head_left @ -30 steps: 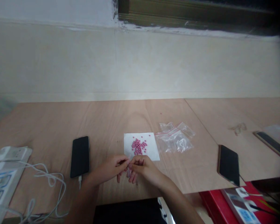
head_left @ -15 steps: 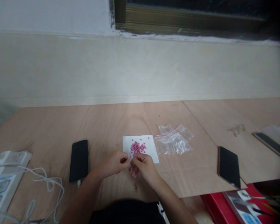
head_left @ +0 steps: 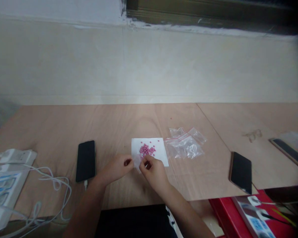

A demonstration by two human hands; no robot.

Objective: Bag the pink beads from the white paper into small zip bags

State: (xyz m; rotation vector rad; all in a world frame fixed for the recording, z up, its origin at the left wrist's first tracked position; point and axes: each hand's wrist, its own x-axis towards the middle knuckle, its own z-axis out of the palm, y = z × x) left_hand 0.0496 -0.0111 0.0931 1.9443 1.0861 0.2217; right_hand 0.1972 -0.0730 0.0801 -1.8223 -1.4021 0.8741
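Pink beads (head_left: 146, 150) lie in a loose heap, with a few scattered, on a white sheet of paper (head_left: 162, 155) on the table. Just in front of the sheet, my left hand (head_left: 123, 167) and my right hand (head_left: 150, 168) face each other, fingers pinched. Between them stretches a small clear plastic bag (head_left: 136, 162), faint against the paper, one side in each hand. My right hand covers the near part of the sheet. Right of the paper, several clear zip bags (head_left: 186, 145) with red strips lie overlapping.
On the left are a phone (head_left: 85, 161) on a white cable and a white power strip (head_left: 12, 185). Rightward lie a second phone (head_left: 241, 172), a third phone (head_left: 289, 153) and some rubber bands (head_left: 252, 135). Below the table's right edge stands a red stool (head_left: 222, 215) bearing another power strip.
My hands have drawn slightly apart, and the clear bag shows spread between them. The view has tilted down a little. The beads and the other bags stay put.
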